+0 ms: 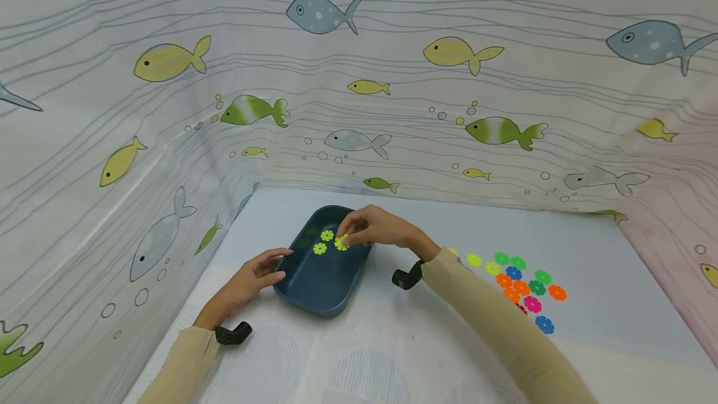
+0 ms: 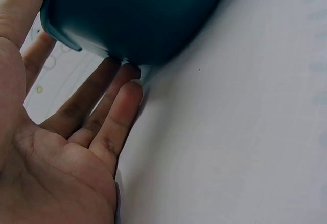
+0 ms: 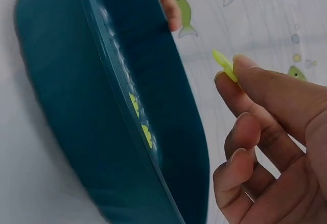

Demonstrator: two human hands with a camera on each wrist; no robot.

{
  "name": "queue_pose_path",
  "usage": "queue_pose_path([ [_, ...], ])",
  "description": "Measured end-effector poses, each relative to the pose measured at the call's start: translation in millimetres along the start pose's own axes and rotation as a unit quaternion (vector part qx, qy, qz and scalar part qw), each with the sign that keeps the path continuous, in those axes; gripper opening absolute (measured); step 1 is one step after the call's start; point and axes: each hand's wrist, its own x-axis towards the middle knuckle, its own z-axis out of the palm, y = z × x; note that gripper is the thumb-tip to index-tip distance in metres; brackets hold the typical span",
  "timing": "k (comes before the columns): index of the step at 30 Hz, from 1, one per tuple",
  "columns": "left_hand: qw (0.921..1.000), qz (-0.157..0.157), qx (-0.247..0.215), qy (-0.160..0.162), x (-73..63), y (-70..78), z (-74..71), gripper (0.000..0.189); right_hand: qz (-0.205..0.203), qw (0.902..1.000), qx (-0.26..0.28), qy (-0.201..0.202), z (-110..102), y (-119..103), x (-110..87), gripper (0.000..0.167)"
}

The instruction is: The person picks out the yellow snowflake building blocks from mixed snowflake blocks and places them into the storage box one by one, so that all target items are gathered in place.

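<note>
A dark blue-green plastic basin sits on the white table. My left hand holds its left side, with finger and thumb tips at the rim and other fingers against the outer wall. Over the basin, my right hand pinches a yellow snowflake disc between thumb and forefinger. That disc appears nearly edge-on in the right wrist view, its other fingers loosely curled. Two similar yellow discs, one farther back and one nearer, lie inside the basin.
Right of the basin, several loose snowflake discs are spread on the table: yellow, green, blue, orange and pink. My right forearm partly covers some. Fish-print sheeting encloses the table.
</note>
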Motion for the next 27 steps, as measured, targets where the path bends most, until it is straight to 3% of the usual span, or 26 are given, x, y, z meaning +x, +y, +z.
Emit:
queue_pose_path([
  [19, 0.9997, 0.024, -0.003, -0.006, 0.9, -3.6, -2.4, 0.053, 0.019, 0.9989, -0.026, -0.035, 19.1, 7.4, 45.5, 0.012],
  [27, 0.9999, 0.015, -0.004, -0.006, 0.6, -3.6, -0.2, 0.052, 0.005, 0.9982, -0.034, -0.049, 29.5, 6.9, 60.8, 0.010],
])
